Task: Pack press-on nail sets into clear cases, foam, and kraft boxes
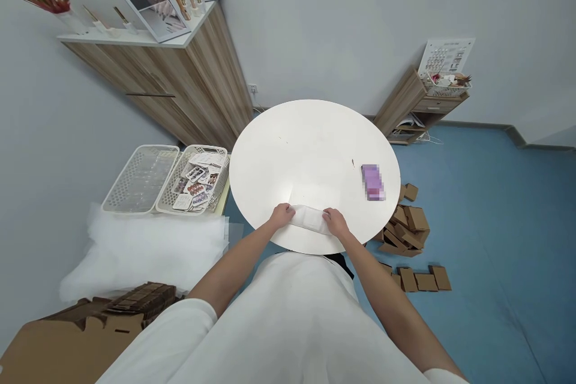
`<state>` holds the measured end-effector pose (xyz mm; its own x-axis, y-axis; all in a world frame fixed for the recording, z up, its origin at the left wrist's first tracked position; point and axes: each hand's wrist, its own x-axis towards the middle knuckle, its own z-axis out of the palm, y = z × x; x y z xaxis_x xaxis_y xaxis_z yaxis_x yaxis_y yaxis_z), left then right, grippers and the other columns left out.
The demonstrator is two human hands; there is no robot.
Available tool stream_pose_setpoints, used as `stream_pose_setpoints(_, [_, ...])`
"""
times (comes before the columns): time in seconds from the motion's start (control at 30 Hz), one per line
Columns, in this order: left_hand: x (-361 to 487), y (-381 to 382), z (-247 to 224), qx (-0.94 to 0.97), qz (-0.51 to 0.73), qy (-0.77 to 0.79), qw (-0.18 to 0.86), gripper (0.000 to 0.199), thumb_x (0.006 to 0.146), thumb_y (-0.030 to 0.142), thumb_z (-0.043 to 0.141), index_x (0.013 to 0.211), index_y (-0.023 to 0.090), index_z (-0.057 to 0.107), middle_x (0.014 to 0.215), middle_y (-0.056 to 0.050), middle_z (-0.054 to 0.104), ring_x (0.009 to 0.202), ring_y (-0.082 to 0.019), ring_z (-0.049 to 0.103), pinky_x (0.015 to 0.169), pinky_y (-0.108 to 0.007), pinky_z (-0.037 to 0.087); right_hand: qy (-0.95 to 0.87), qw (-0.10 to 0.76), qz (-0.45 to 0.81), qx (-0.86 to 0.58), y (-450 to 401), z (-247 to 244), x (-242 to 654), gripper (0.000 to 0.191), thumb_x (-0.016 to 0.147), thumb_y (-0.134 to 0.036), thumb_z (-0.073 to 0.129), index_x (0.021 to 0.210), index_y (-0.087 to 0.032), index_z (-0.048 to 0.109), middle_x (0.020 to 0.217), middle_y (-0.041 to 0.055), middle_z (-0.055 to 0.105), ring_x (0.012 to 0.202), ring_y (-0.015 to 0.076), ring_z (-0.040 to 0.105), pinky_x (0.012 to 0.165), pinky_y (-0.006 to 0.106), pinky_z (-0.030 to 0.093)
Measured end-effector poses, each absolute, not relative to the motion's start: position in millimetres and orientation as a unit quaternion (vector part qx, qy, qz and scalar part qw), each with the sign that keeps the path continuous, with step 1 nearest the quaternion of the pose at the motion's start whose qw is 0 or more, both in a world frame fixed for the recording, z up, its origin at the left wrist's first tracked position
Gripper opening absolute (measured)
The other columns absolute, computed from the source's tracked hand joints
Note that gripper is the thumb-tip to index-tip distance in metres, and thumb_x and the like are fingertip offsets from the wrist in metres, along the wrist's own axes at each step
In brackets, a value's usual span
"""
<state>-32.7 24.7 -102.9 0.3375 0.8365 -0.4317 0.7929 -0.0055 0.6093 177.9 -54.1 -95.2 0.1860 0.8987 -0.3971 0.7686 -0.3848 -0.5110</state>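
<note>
A white, partly see-through wrapped bundle [309, 218] lies crosswise near the front edge of the round white table [310, 132]. My left hand [282, 216] is closed on its left end, fingers curled over the top. At the right end, my right hand [335, 222] grips it in the same way. What is inside the wrap cannot be made out. Toward the table's right side lies a blurred purple object [373, 182], touched by neither hand.
Left of the table are a basket of printed cards [193, 180], a basket of clear packs [141, 180], white wrap sheets [148, 252] and flattened cardboard [81, 342]. Small brown boxes [409, 228] lie on the floor at right. Wooden cabinets [211, 72] stand behind.
</note>
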Motion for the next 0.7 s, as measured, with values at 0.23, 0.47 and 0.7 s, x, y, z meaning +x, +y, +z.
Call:
stream_pose_setpoints(0.23, [-33.9,19.9,-99.1,0.724,-0.020,0.586,0.363,0.015,0.075,0.029,0.044,0.070,0.018,0.052,0.074,-0.005,0.058,0.070,-0.018,0.054,0.058,-0.027,0.039,-0.504,0.098,0.284,-0.810,-62.0,-104.0,181.3,0.022,0.082,-0.023,0.039,0.099,-0.022,0.052,0.087,0.0064,0.061,0.076,0.0181,0.056,0.057,0.026,0.037])
stream_pose_setpoints(0.47, [-28.3,11.8,-80.7,0.817,0.051,0.531,0.218,0.040,0.073,0.020,0.045,0.113,0.019,0.044,0.120,-0.012,0.045,0.112,-0.027,0.040,0.087,-0.040,0.034,-0.585,0.134,0.115,-0.791,-75.1,-95.3,170.8,0.034,0.074,-0.004,0.038,0.102,-0.019,0.051,0.115,0.0123,0.049,0.109,0.0249,0.043,0.087,0.039,0.034])
stream_pose_setpoints(0.7, [-11.3,4.6,-79.2,0.940,-0.016,0.259,0.221,0.058,0.061,0.035,0.063,0.113,0.019,0.043,0.130,-0.012,0.038,0.122,-0.031,0.029,0.098,-0.044,0.019,-0.721,0.066,0.198,-0.661,-80.8,-84.8,153.7,0.030,0.071,-0.024,0.057,0.100,-0.019,0.047,0.129,0.0135,0.039,0.116,0.0278,0.036,0.092,0.043,0.031])
